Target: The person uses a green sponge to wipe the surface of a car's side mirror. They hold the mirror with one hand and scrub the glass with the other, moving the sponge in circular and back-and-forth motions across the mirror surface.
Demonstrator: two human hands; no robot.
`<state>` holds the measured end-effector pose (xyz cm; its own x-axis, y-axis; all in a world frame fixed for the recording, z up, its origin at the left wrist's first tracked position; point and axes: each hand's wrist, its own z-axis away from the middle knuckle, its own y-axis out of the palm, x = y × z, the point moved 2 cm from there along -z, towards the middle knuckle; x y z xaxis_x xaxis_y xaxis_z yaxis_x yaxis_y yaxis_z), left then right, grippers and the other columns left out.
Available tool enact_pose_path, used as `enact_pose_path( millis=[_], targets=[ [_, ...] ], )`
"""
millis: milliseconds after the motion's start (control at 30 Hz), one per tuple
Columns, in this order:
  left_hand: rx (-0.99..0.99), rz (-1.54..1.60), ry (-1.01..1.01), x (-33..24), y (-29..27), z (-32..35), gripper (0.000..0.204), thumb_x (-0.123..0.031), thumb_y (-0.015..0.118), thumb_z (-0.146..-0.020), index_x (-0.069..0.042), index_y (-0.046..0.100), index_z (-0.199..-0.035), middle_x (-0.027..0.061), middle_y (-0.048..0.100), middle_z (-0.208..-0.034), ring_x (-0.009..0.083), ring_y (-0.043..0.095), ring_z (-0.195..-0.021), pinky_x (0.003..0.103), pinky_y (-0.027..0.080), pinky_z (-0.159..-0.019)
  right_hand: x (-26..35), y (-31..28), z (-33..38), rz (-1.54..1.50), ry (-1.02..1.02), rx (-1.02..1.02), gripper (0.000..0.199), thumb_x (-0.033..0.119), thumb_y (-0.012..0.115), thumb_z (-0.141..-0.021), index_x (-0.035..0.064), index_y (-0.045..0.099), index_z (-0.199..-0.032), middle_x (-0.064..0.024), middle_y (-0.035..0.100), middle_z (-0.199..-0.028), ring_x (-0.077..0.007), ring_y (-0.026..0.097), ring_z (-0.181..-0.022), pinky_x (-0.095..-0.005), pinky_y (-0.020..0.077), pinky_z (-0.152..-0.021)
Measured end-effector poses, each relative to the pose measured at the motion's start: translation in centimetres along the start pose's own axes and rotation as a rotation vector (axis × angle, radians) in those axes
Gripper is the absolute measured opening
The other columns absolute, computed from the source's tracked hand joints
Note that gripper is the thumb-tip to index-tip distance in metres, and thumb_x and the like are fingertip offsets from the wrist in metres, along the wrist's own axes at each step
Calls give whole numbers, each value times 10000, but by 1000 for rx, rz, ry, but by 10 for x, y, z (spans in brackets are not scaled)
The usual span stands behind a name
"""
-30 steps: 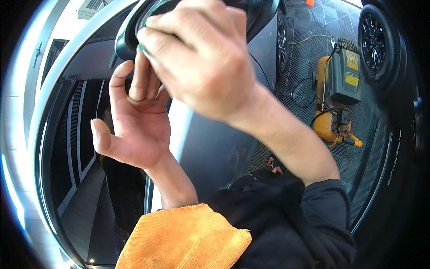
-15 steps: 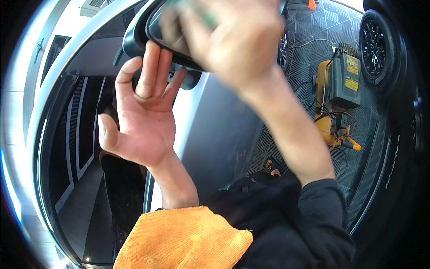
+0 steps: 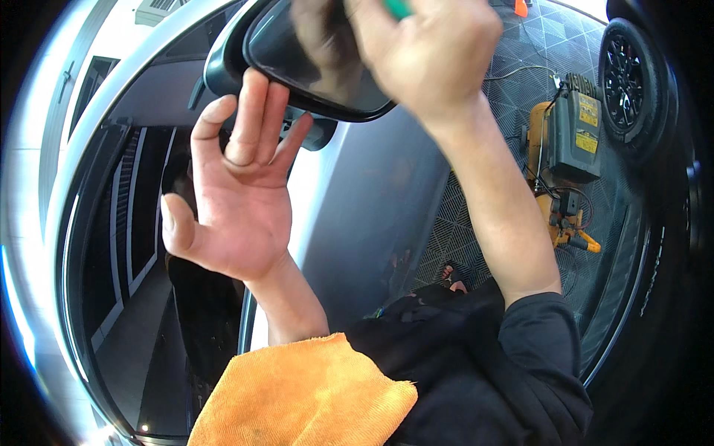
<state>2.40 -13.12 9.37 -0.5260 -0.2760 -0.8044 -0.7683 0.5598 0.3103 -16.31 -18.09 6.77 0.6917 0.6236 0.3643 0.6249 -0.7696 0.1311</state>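
My left hand (image 3: 242, 193) is palm up with its fingers apart. Its fingertips press against the lower edge of the car's side mirror (image 3: 297, 48), which has a black housing. Over the mirror glass, my right hand (image 3: 428, 56) is closed around a small green thing (image 3: 399, 7). Only a bit of that green thing shows between the fingers, so its kind cannot be told. A blurred reflection of the hand appears in the glass. An orange cloth (image 3: 305, 394) lies draped over my left upper arm.
The grey car door (image 3: 357, 208) and its dark side window (image 3: 141, 245) stand in front of me. To the right, a yellow and dark grey machine (image 3: 573, 141) with cables rests on the grid-tiled floor (image 3: 513, 82). Beyond it is another vehicle's black wheel (image 3: 625, 82).
My right hand has moved right across the mirror with the green thing, uncovering more of the glass. My left hand stays at the mirror's lower edge.
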Motion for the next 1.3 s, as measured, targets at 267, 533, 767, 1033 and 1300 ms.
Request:
enact_pose_path(
  millis=[267, 533, 767, 1033, 1300],
  targets=[
    [-57, -163, 24, -2, -3, 5, 934, -693, 503, -896, 24, 386, -1483, 297, 447, -1570, 393, 423, -1490, 631, 312, -1213, -26, 15, 0, -79, -26, -186, 102, 183, 791, -784, 148, 748, -870, -23, 746, -907, -186, 699, -791, -381, 480, -789],
    [64, -60, -2, -4, 0, 0, 962, -699, 527, -887, 30, 377, -1497, 285, 467, -1561, 380, 457, -1471, 609, 340, -1204, 10, 11, 7, -111, -77, -237, 173, 222, 757, -790, 157, 746, -949, 33, 710, -907, -181, 644, -957, -412, 392, -868],
    [30, -83, 26, -2, -2, 2, 956, -700, 509, -897, 26, 371, -1504, 300, 470, -1549, 382, 435, -1483, 632, 301, -1217, -13, 9, -10, -97, 217, 189, 50, 90, 716, -887, 52, 716, -855, -135, 728, -913, -247, 693, -850, -383, 545, -789],
    [-50, -39, 15, -3, 3, 2, 959, -713, 500, -896, 23, 363, -1495, 339, 466, -1532, 423, 417, -1484, 626, 321, -1211, -8, 5, -9, -186, 120, -54, 42, 168, 737, -844, 129, 729, -832, -41, 731, -905, -193, 667, -901, -390, 466, -824],
    [-71, -64, -23, -3, 2, 3, 951, -736, 488, -896, -6, 394, -1497, 314, 455, -1554, 401, 473, -1453, 576, 398, -1182, 25, 3, 29, -202, -75, -174, 130, 227, 748, -829, 159, 756, -939, 55, 735, -990, -134, 621, -990, -407, 376, -885]
  ],
)
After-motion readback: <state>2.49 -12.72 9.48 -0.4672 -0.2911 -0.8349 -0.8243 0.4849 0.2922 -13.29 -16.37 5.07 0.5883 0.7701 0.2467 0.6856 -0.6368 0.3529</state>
